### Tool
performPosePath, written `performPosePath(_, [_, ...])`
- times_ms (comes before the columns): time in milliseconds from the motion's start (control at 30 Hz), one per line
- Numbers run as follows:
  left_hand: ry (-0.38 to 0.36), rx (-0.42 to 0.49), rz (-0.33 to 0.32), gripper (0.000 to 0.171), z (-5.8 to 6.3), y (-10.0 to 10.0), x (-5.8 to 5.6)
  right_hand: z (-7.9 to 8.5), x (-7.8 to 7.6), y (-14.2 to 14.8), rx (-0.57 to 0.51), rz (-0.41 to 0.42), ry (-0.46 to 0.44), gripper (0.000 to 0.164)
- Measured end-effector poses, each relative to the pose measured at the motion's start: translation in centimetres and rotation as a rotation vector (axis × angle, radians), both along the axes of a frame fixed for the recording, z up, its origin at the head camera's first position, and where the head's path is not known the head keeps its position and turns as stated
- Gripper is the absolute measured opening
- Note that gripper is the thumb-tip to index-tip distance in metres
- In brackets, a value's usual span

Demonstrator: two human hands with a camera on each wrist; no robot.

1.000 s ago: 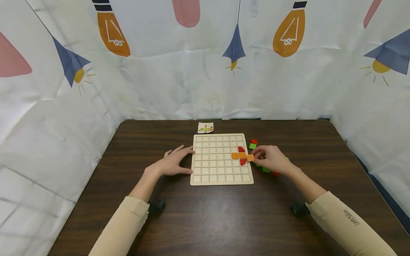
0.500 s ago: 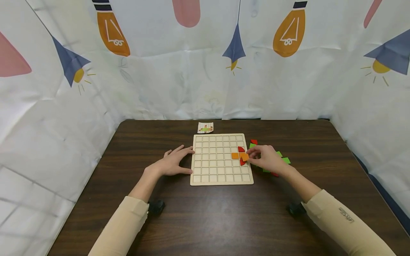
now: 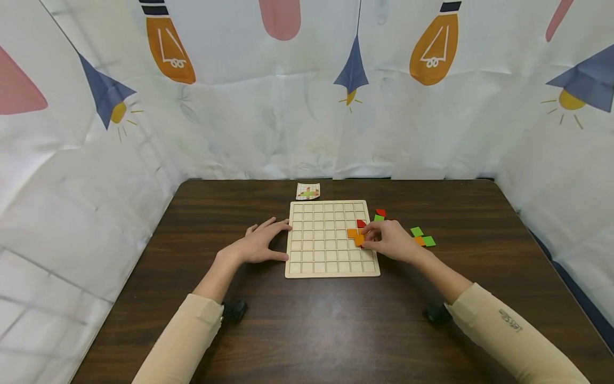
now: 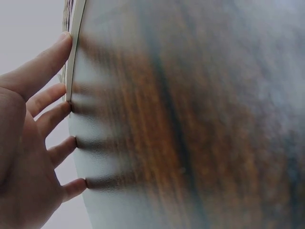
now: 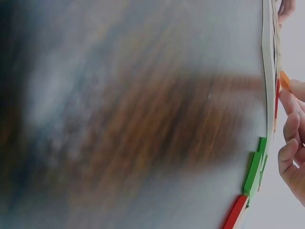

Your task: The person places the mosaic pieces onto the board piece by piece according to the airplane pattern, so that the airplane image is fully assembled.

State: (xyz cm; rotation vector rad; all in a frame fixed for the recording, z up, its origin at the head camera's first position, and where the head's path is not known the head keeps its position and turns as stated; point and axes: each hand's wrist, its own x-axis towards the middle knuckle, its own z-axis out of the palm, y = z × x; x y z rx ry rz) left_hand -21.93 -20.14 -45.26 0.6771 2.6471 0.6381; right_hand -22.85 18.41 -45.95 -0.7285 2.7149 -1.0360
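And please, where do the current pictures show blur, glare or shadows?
Head view: mostly sharp, with pale glare on the table in front of the board. Left wrist view: table blurred, dark streaks, shadows or reflections, beside the left hand. Right wrist view: table blurred too, but the green piece and red piece look crisper.

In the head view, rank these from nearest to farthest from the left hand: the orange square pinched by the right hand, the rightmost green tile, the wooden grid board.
1. Wooden grid board: touched at its left edge by the left hand.
2. Pinched orange square: at the board's right side, in the right hand.
3. Rightmost green tile: on the table, right of the board.
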Motion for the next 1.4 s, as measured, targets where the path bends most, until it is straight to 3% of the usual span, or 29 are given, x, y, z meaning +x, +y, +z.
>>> performPosePath(500, [0.009,-0.026,0.009,0.079,0.0,0.2,-0.3,0.6,0.1,-1.5,0.058,0.002,-0.045,0.024])
performPosePath(933, [0.003,-0.023,0.009,0.079,0.1,0.3,-0.2,0.3,0.2,-2.0,0.076,0.026,-0.004,0.021])
performPosePath(1400, [-0.006,-0.008,0.006,0.078,0.3,0.3,0.0,0.7,0.2,-0.4,0.034,0.003,-0.001,0.027])
